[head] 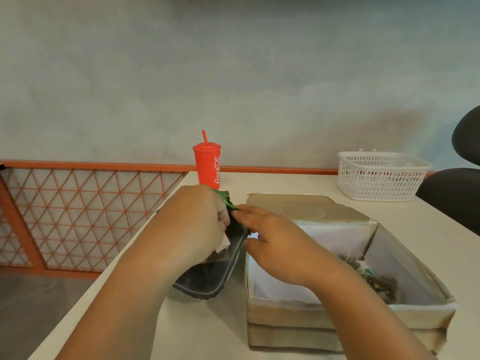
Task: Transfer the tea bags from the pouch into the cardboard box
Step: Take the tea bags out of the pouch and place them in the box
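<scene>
We are holding the pouch (207,279) at the centre of the frame, on the pale table (428,224), just left of the cardboard box (291,320) and touching its left wall. The pouch is lying with its long axis running from the lower centre up toward the red cup (207,165), leaning slightly rightward. Its grey-rimmed mouth is gaping toward us and the box. Our left hand (197,219) is curling around the pouch's upper end, with a strip of green packaging (224,198) poking out above the knuckles and a white scrap of paper (224,244) showing below the palm. Our right hand (275,242) is reaching across the box's upper left corner and pinching the dark edge of the pouch between thumb and fingers, close to the left hand. The box is sitting open at the lower right of the frame, with its long axis running from the bottom edge up and to the left, and its flap is folded back at the far end. A few tea bags (376,280) are already lying inside it, against its right wall. A white basket (381,175) is standing at the right of the frame, well apart from the box
</scene>
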Demonstrator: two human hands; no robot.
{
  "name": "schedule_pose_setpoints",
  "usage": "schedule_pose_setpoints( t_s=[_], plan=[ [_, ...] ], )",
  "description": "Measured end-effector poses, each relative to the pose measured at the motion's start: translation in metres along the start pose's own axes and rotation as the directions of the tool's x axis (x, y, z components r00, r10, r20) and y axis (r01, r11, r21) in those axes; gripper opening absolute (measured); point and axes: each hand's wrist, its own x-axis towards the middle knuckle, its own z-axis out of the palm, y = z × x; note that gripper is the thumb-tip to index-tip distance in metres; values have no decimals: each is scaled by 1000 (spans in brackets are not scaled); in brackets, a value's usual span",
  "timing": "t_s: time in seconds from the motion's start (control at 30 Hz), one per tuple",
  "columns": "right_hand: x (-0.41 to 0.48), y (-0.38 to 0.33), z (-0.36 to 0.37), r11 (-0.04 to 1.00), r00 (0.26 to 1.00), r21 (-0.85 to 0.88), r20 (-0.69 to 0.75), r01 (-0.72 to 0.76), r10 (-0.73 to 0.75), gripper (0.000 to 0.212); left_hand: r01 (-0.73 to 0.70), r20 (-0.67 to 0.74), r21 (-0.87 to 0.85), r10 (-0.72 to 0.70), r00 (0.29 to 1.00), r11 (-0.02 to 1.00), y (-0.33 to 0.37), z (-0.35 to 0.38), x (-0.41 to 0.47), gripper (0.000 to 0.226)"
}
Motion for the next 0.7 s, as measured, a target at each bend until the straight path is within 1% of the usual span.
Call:
schedule_pose_setpoints(
  t_s=[0.03,0.07,0.13,0.2,0.27,0.3,0.37,0.43,0.47,0.5,0.53,0.6,0.67,0.7],
  plan=[
    [0,0,-1,1000,1000,11,7,5,-5,51,-22,-50,-72,18,999,997,1,-7,-4,15],
    [-1,-1,-2,1000,1000,20,16,6,-7,49,-39,-71,-138,30,997,990,-1,-11,-5,13],
    [-1,0,-4,999,999,33,38,-6,5,46,-62,-104,-283,33,994,957,-3,-20,-11,17],
    [-2,1,-5,997,997,74,74,-37,31,45,-102,-152,-375,48,987,921,-5,-24,-15,24],
    [-3,0,-9,980,990,171,116,-105,86,40,-137,-199,-472,46,979,871,-7,-28,-20,26],
    [-4,-2,-12,955,983,256,143,-149,115,36,-154,-221,-508,45,974,847,-7,-29,-20,25],
    [-7,-4,-19,847,968,480,205,-229,146,29,-185,-253,-568,43,966,802,-8,-28,-20,22],
    [-10,-6,-23,696,955,661,267,-279,129,22,-215,-283,-616,42,958,758,-6,-27,-18,23],
    [-11,-7,-24,633,952,719,288,-287,105,16,-233,-295,-637,48,954,735,-5,-26,-18,25],
    [-12,-8,-23,585,950,757,302,-291,82,17,-253,-304,-662,57,951,706,-3,-25,-17,26],
    [-11,-9,-22,566,950,773,308,-285,58,27,-273,-317,-679,62,946,682,-1,-24,-17,25],
    [-11,-9,-20,601,953,761,303,-243,0,40,-308,-343,-698,75,936,646,4,-21,-17,23],
    [-11,-11,-20,629,958,749,286,-209,-21,42,-326,-364,-706,72,929,629,7,-19,-17,23],
    [-11,-11,-21,625,963,754,268,-202,-12,40,-331,-372,-706,69,926,626,8,-17,-16,24]
  ],
)
